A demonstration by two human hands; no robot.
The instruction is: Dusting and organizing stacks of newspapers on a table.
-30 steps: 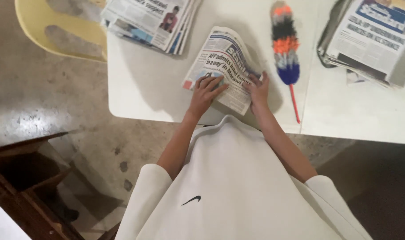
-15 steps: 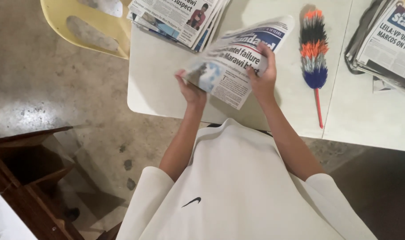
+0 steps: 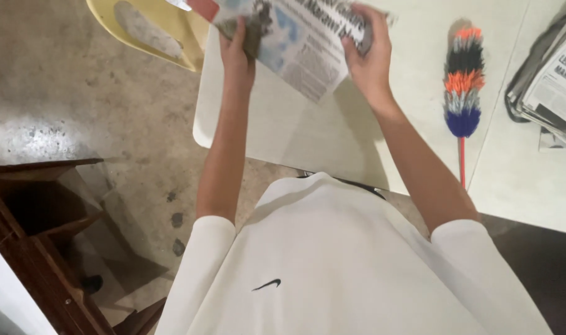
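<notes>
From the head camera we look down on our two bare arms stretched forward over a white table. Both hands grip one folded newspaper, which is lifted clear of the tabletop near its far left corner, with its top edge cut off by the frame. Our left hand is clenched on the paper's left edge, fingers wrapped over the fold. Our right hand pinches the right edge, thumb under and fingers on top.

We judge the paper to be light, thin and floppy: it sags between the two grips, so it needs a hold at both sides or along the fold to stay flat. It would tear easily under a sharp pull, and loose inner sheets could slide out if we tilt it.

To the right, well apart from the paper, a feather duster with black, orange, grey and blue bands lies on the table, its thin red handle pointing toward us. Farther right, a stack of newspapers sits at the frame's edge. A yellow plastic chair stands just beyond the table's left corner, on the concrete floor. Dark wooden furniture fills the lower left. Nothing lies between our hands and the bare tabletop below.
</notes>
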